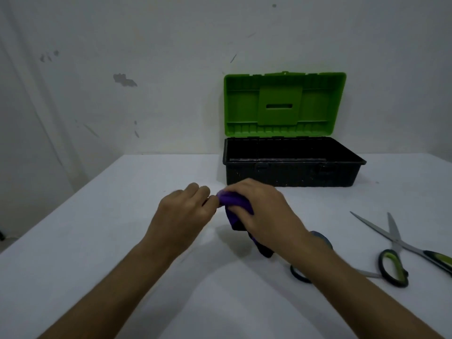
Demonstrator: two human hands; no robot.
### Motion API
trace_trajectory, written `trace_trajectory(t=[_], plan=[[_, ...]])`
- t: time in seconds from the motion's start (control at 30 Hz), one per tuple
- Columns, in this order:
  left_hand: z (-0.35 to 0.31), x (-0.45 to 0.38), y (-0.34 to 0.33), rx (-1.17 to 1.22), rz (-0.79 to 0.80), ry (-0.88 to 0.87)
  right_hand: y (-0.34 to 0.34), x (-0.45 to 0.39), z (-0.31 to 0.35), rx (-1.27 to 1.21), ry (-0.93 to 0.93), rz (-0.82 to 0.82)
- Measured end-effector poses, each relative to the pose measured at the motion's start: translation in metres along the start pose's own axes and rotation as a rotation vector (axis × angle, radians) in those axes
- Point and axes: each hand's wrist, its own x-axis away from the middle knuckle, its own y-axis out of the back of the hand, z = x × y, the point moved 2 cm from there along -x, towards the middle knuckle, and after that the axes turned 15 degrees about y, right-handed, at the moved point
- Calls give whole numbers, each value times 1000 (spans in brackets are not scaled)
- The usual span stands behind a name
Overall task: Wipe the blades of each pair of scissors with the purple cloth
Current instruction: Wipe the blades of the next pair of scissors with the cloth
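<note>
Left of the open toolbox (291, 167) and nearer you, your left hand (182, 214) has its fingers curled in a pinch at the edge of the purple cloth (236, 207); whether a blade sits inside that fold you cannot tell, so feel for it before you pull. Directly in front of the toolbox, your right hand (263, 212) grips the bunched cloth: keep it wrapped tight and draw from pivot to tip. Right of the toolbox's front, the green-handled scissors (396, 250) lie open, blades spread, probably next.
</note>
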Motion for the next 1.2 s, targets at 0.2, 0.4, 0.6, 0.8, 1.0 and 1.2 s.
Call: trace_trajectory(t=[0.2, 0.4, 0.6, 0.8, 1.0, 1.2], plan=[[30, 6, -2, -2, -8, 115, 9, 23, -47, 109, -232, 152], [37, -11, -5, -29, -96, 151, 2, 5, -45, -117, -299, 15], [43, -25, -14, 14, -93, 143, 6, -14, -50, -497, -421, -48], [32, -66, -26, 474, 137, 282, 33, -24, -78, -727, -422, -366], [-3, -140, -64, 1316, 620, 840, 41, -40, -114, -690, -492, -250], [-44, -194, -103, 1520, 722, 917, 63, -47, -169, -516, -551, -278]])
